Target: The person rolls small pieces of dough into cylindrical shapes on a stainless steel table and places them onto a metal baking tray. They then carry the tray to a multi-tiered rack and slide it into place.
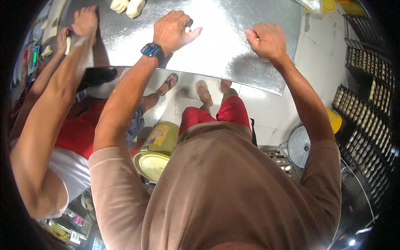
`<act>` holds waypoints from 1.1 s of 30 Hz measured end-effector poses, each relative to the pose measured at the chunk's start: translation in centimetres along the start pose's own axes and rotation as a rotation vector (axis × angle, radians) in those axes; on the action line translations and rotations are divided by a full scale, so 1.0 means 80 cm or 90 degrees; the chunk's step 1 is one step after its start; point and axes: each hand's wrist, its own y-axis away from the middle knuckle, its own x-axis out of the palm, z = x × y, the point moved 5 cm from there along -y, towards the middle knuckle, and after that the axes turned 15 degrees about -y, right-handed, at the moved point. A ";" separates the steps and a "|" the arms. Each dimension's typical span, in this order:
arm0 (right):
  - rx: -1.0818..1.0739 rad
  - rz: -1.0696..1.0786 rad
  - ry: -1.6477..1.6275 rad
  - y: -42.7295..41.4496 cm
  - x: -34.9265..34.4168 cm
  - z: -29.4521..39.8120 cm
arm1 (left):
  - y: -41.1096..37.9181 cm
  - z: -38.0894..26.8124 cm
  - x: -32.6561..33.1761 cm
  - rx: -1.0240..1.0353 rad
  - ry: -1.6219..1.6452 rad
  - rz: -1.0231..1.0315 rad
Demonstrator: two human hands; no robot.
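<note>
Low over a shiny metal worktable (206, 59) is my left hand (172, 29), its fingers curled down and the thumb pointing right. A small pale bit, probably dough, shows between that thumb and the fingers. A smartwatch is on my left wrist. My right hand (269, 40) is curled over the table's right part, with a tiny pale spot by the thumb. Both palms face down, so what lies under them is hidden. Pale dough pieces (135, 7) rest on the table beyond my left hand.
At my left, a co-worker's hand (85, 21) is over the table; another person's hand (63, 40) is beside a dough strip. Racks of trays (356, 106) with rows of small pale pieces stand at the right. A lidded bucket (161, 137) and a yellow container (335, 121) are on the floor.
</note>
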 end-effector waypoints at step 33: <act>-0.060 -0.029 0.051 0.089 -0.019 0.028 | 0.056 -0.031 -0.055 -0.160 0.033 0.142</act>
